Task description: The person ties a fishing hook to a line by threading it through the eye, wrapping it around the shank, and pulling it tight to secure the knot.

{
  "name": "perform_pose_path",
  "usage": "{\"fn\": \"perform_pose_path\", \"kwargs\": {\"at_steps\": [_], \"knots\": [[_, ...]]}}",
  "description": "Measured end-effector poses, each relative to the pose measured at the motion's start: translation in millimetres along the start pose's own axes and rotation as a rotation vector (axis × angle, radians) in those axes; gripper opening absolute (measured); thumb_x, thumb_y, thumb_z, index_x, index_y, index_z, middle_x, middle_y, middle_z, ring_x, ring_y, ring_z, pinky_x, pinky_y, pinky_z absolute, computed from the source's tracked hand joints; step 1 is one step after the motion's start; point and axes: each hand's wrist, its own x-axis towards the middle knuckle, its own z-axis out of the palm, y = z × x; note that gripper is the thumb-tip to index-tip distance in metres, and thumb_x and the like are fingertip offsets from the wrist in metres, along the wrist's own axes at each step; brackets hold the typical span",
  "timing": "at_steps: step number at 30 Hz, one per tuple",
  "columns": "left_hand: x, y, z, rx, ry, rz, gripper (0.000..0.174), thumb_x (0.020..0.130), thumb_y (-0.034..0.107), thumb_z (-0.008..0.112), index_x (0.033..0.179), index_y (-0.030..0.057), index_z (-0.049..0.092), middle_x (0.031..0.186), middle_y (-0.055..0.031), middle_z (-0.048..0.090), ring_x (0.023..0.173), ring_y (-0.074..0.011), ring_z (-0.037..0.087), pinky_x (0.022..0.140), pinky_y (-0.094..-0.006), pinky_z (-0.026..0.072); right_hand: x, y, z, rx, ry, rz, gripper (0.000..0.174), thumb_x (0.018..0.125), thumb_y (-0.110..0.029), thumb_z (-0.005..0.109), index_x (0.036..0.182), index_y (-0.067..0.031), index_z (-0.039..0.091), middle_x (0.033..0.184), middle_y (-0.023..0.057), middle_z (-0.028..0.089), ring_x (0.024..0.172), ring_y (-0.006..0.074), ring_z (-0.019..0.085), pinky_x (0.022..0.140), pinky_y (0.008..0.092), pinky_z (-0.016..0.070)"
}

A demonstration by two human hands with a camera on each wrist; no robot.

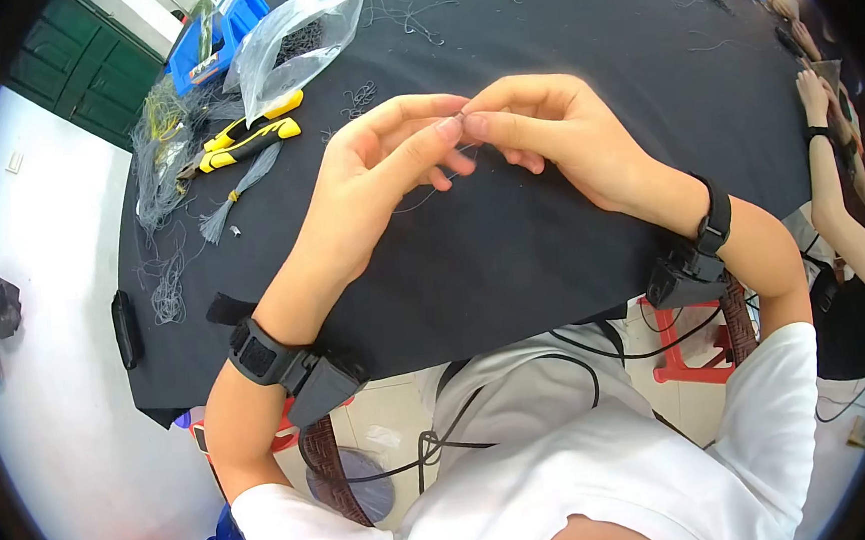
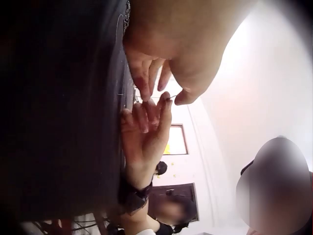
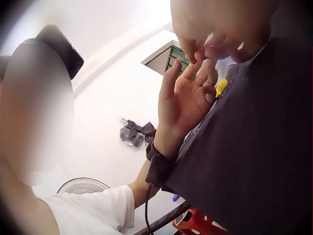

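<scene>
- Thin pale strand [image 1: 460, 118], hair-fine, with a small dark bit at the pinch point. It is held in the air just above the black cloth-covered table [image 1: 556, 31], in front of the person's chest. Material unclear: wire or thread, too fine to tell.
- Left hand [image 1: 385, 163]: thumb and forefinger pinch the strand, the other fingers loosely spread, palm turned inward.
- Right hand [image 1: 553, 126]: thumb and forefinger pinch the same strand, tip to tip with the left pinch, the remaining fingers curled under.
- Left wrist view confirms a short length of strand spanning the two pinches.
- Judgement on technique: keep the two pinches close together so the short span stays taut. Work over the dark cloth for contrast. Grip with the fingertip pads and light pressure, since a strand this fine could kink or slip.
- Further out, to the left on the table: yellow-and-black pliers [image 1: 248, 142], a loose grey bundle of strands [image 1: 159, 164], a clear plastic bag of small dark pieces [image 1: 296, 44] and a blue plastic bin [image 1: 225, 29].
</scene>
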Motion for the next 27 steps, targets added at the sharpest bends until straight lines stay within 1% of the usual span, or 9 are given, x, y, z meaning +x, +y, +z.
{"fn": "perform_pose_path", "kwargs": {"at_steps": [2, 5, 8, 11, 14, 17, 20, 23, 27], "knots": [[0.4, -3.1, -6.2, 0.017, -0.013, -0.013, 0.027, 0.087, 0.019, 0.06, 0.105, 0.0, 0.06, 0.086, -0.0035, 0.063, 0.076, -0.0064, 0.056, 0.067, -0.0191, 0.0424, -0.6, -4.0, 0.7, -0.022, 0.02, -0.031, 0.02, 0.084, -0.021, 0.063, 0.094, -0.0049, 0.067, 0.073, -0.003, 0.059, 0.062, 0.0027, 0.045, 0.053, 0.0169, 0.0345], [-0.7, -4.5, -8.2, 0.056, 0.043, -0.08, 0.022, 0.085, 0.019, 0.062, 0.096, 0.0003, 0.064, 0.077, 0.0004, 0.063, 0.068, -0.0026, 0.052, 0.062, -0.0159, 0.0397, 0.1, -1.2, -1.2, -0.009, 0.017, 0.012, 0.019, 0.084, -0.021, 0.063, 0.094, -0.0047, 0.067, 0.072, -0.0029, 0.059, 0.062, 0.0028, 0.046, 0.053, 0.0171, 0.0347], [-1.7, -2.8, -5.3, 0.119, 0.097, -0.086, 0.019, 0.083, 0.018, 0.064, 0.091, 0.0005, 0.066, 0.074, 0.0028, 0.062, 0.064, 0.0001, 0.05, 0.057, -0.0136, 0.035, -0.9, -3.6, 0.0, -0.004, 0.024, 0.014, 0.019, 0.084, -0.021, 0.063, 0.094, -0.0043, 0.066, 0.07, -0.0028, 0.058, 0.061, 0.0029, 0.045, 0.053, 0.0171, 0.0345], [-2.8, -0.8, 1.3, 0.099, 0.142, -0.074, 0.017, 0.082, 0.016, 0.066, 0.09, 0.0008, 0.067, 0.073, 0.0034, 0.061, 0.063, 0.0009, 0.048, 0.055, -0.014, 0.0335, -1.1, -2.1, -1.7, -0.019, 0.024, 0.023, 0.02, 0.084, -0.021, 0.063, 0.094, -0.004, 0.066, 0.071, -0.0018, 0.058, 0.06, 0.003, 0.045, 0.052, 0.0168, 0.0343], [-2.4, -4.1, -4.0, 0.099, 0.148, -0.06, 0.016, 0.083, 0.014, 0.064, 0.092, 0.0013, 0.066, 0.067, 0.0078, 0.053, 0.054, 0.0011, 0.031, 0.047, -0.0166, 0.0203, -1.7, -0.8, -3.5, -0.001, 0.036, 0.044, 0.02, 0.084, -0.021, 0.063, 0.095, -0.0039, 0.065, 0.073, -0.0006, 0.058, 0.06, 0.0031, 0.045, 0.053, 0.0164, 0.0345], [-2.5, -3.2, -4.6, 0.11, 0.154, -0.078, 0.016, 0.082, 0.015, 0.065, 0.091, 0.0017, 0.066, 0.066, 0.0076, 0.055, 0.054, 0.0017, 0.032, 0.047, -0.0169, 0.02, -2.6, -2.2, -2.2, 0.003, 0.023, 0.036, 0.022, 0.084, -0.02, 0.063, 0.098, -0.0038, 0.064, 0.075, 0.0006, 0.058, 0.06, 0.0034, 0.045, 0.053, 0.0165, 0.0352], [-3.5, -1.4, -3.7, 0.128, 0.103, -0.07, 0.015, 0.082, 0.014, 0.066, 0.089, 0.0, 0.066, 0.074, 0.0022, 0.062, 0.064, 0.0008, 0.05, 0.056, -0.0138, 0.0357, -3.0, -3.5, -1.0, -0.003, 0.006, 0.03, 0.022, 0.084, -0.02, 0.063, 0.099, -0.0037, 0.063, 0.076, 0.0011, 0.059, 0.06, 0.0037, 0.046, 0.054, 0.0167, 0.0365], [-3.1, -0.1, -2.3, 0.169, 0.086, -0.036, 0.015, 0.083, 0.013, 0.065, 0.089, -0.0008, 0.065, 0.074, 0.002, 0.062, 0.064, 0.0011, 0.05, 0.056, -0.0135, 0.0353, -3.1, -3.6, -1.2, -0.008, 0.003, 0.021, 0.021, 0.084, -0.02, 0.062, 0.098, -0.0038, 0.062, 0.077, 0.0014, 0.059, 0.06, 0.0041, 0.047, 0.054, 0.0171, 0.0377], [-3.0, 1.1, -2.7, 0.162, 0.084, -0.016, 0.015, 0.084, 0.011, 0.063, 0.091, -0.0019, 0.065, 0.075, 0.0019, 0.062, 0.065, 0.0013, 0.05, 0.056, -0.0133, 0.0353, -3.2, -1.3, 1.0, 0.026, 0.059, 0.05, 0.017, 0.086, -0.017, 0.06, 0.093, -0.0025, 0.062, 0.072, 0.002, 0.057, 0.055, 0.004, 0.044, 0.051, 0.0193, 0.0354]]}}
